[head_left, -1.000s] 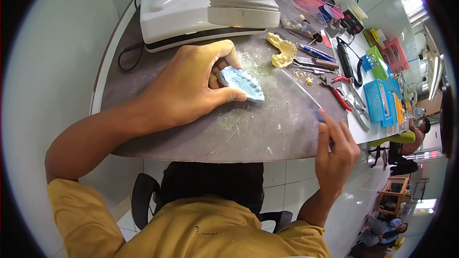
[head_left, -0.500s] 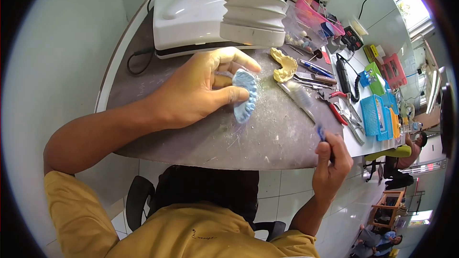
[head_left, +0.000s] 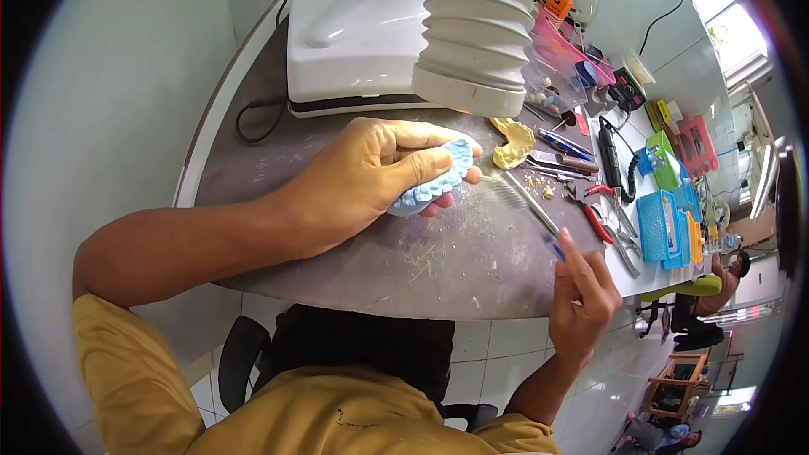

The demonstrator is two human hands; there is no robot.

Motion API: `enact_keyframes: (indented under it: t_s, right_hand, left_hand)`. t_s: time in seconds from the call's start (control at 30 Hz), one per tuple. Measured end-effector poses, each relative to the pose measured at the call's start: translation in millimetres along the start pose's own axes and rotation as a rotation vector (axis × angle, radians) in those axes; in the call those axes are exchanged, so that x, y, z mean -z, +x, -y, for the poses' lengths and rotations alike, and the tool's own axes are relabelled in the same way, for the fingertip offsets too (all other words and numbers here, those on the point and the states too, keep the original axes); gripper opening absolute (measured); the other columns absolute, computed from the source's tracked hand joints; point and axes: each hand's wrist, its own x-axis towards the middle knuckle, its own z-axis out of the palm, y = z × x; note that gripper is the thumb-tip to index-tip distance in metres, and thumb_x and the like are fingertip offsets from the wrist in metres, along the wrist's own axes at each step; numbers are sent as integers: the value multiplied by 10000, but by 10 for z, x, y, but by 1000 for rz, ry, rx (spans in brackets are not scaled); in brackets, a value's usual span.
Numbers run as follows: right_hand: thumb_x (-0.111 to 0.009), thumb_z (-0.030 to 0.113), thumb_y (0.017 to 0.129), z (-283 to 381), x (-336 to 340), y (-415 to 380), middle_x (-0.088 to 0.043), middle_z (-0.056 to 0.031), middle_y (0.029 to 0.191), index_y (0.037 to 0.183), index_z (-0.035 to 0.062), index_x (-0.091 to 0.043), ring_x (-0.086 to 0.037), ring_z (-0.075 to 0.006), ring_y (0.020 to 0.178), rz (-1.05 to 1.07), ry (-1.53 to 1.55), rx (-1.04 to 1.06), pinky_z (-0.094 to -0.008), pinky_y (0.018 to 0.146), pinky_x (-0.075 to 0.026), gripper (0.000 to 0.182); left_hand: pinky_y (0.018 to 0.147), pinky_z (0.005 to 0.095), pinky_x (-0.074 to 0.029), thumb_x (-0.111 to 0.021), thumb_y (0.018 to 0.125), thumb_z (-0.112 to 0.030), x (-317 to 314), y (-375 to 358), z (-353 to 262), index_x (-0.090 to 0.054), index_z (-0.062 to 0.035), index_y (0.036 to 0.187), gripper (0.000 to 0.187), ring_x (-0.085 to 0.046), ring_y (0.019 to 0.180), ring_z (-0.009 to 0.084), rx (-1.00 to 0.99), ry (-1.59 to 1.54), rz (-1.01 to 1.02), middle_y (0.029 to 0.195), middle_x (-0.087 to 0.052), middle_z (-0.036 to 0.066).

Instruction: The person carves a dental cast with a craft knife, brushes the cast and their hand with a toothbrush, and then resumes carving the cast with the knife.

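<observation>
Left hand [head_left: 362, 173] grasps a blue cast [head_left: 434, 181] above the bench [head_left: 337, 253]; a brush [head_left: 518, 198] is pinched in the right hand [head_left: 586, 299]. Brushing seems under way; bristles must next be brought against the teeth.

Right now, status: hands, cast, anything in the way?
Left hand grips blue dental cast. Right hand holds brush, bristles beside cast. Yellow cast and pliers lie apart.

Pale grey-white plain wall [head_left: 126, 76] on the left, beside a curved dark grey dusty worktop [head_left: 438, 265]. Below, glossy white square floor tiles [head_left: 497, 350] and a black office chair [head_left: 240, 362]. Far right, bright daylit windows [head_left: 733, 29] above a long white side counter [head_left: 628, 232].
</observation>
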Motion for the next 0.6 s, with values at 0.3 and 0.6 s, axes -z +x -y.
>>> enact_keyframes:
  t_s: [0.3,0.6]
  right_hand:
    - [-700,-69,766,163,-142,164,-544,-52,656,1186,93,-727,-505,-121,545,5,145,139,-255,496,-389,450]
    - [-666,-83,798,138,-32,142,-534,-43,698,1205,64,-710,-464,-116,569,-8,50,69,-263,496,-354,434]
  left_hand:
    - [820,230,-515,-548,1018,-147,-82,-44,33,-659,-9,1232,279,-597,919,58,-25,269,-32,1071,-686,54]
    - [894,269,-473,-535,993,-56,-107,-50,87,-653,-3,1244,282,-583,961,94,-192,317,16,1100,-689,63]
